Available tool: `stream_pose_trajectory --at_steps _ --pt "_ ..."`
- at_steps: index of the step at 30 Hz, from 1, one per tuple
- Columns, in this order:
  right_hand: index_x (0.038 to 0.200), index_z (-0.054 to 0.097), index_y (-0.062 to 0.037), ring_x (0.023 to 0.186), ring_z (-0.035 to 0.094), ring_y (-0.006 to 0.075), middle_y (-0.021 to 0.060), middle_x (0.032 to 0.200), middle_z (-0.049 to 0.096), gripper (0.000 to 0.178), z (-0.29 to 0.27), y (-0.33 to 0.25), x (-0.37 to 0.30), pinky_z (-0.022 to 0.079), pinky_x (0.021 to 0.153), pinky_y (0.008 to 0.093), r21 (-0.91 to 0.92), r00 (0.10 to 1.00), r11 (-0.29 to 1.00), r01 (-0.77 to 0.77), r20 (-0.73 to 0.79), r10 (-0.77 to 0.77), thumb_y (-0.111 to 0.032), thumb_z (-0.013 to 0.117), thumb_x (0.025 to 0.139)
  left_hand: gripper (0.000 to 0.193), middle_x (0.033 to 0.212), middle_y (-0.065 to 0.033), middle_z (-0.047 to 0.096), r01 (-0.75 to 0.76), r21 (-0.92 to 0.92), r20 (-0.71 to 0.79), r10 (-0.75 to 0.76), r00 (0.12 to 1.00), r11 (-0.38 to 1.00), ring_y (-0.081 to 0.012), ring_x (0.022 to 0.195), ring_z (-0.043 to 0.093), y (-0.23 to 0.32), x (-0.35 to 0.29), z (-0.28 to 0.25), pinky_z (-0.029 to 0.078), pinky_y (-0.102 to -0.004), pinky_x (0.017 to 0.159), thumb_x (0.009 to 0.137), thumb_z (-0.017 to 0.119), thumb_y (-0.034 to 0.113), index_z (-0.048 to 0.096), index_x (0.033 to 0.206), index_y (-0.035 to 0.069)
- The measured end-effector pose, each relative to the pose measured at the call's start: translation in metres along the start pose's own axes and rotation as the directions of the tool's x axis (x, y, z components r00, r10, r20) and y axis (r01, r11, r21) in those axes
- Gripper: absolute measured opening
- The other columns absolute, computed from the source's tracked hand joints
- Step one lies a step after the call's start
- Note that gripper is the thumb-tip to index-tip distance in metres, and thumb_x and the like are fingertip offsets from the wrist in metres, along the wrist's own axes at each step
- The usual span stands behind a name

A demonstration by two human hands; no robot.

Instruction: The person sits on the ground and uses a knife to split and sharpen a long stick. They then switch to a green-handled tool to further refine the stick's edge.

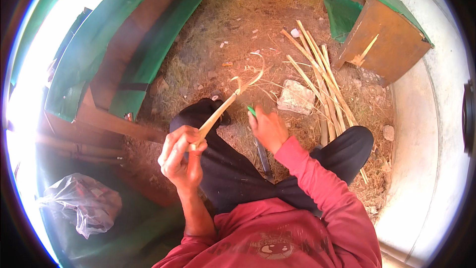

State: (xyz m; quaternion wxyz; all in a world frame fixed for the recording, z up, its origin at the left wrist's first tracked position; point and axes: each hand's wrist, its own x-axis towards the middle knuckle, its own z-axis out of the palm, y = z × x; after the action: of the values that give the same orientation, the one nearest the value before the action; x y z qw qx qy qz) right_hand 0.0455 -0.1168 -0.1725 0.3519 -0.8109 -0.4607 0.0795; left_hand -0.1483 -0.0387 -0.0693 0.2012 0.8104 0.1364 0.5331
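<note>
L fingers (177, 144) closed round the near end of a pale stick (218, 115), up over my L leg (238, 161), tilted away from me. R fingers (257, 122) gripping a sm. green thing (252, 111), mostly hidden, apart from the stick. Approx. part-done, I'd judge: far end's peeled into curls (258, 73), not cut off; rest looks whole. Other sticks (325, 75) by the pale stone (296, 97) prob. unworked. Mine's straight, yellowish, slim, w/ a frayed tip.
</note>
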Motion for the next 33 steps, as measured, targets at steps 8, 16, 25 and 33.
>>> stream_pose_trajectory --at_steps 8,16,25,33 --pt "0.103 0.056 -0.0036 0.054 0.062 0.0426 0.0217 0.058 0.060 0.026 0.006 0.022 0.024 0.050 0.049 0.0518 -0.151 0.989 0.985 0.088 -0.108 -0.105 -0.029 0.054 0.097 0.020 0.092 -0.0149 0.064 -0.055 0.027 0.086 0.053 0.995 0.998 -0.0217 0.081 0.062 0.007 0.001 -0.003 0.056 -0.0315 0.062 0.083 0.075 0.008 0.064 0.090 -0.007" --pt "0.094 0.062 -0.0030 0.056 0.064 0.0400 0.0216 0.064 0.063 0.026 0.041 0.040 0.033 0.050 0.052 0.0525 -0.192 0.991 0.981 0.025 -0.125 -0.050 -0.028 0.054 0.094 0.019 0.087 -0.0147 0.067 0.020 0.000 0.007 -0.020 1.000 1.000 -0.0240 0.079 0.063 0.011 -0.006 0.001 0.053 -0.0333 0.067 0.075 0.077 0.004 0.064 0.085 -0.006" --pt "0.112 0.058 -0.0019 0.084 0.069 0.0395 0.0198 0.081 0.068 0.034 -0.014 0.061 -0.012 0.053 0.070 0.0461 0.206 0.975 0.958 -0.199 0.137 0.173 -0.033 0.052 0.100 0.027 0.091 -0.0188 0.062 -0.092 0.069 0.035 0.089 0.995 0.993 -0.0221 0.077 0.062 0.002 -0.002 0.003 0.055 -0.0297 0.059 0.086 0.075 0.016 0.062 0.093 -0.007" --pt "0.097 0.054 -0.0037 0.053 0.062 0.0337 0.0142 0.061 0.058 0.018 -0.071 -0.077 -0.050 0.043 0.047 0.0427 0.629 0.977 0.748 0.210 -0.107 -0.184 -0.020 0.061 0.097 0.026 0.086 -0.0144 0.065 0.092 -0.041 -0.145 -0.097 0.985 0.995 -0.0238 0.077 0.066 0.014 0.000 0.018 0.054 -0.0318 0.063 0.069 0.079 -0.004 0.068 0.092 -0.007"
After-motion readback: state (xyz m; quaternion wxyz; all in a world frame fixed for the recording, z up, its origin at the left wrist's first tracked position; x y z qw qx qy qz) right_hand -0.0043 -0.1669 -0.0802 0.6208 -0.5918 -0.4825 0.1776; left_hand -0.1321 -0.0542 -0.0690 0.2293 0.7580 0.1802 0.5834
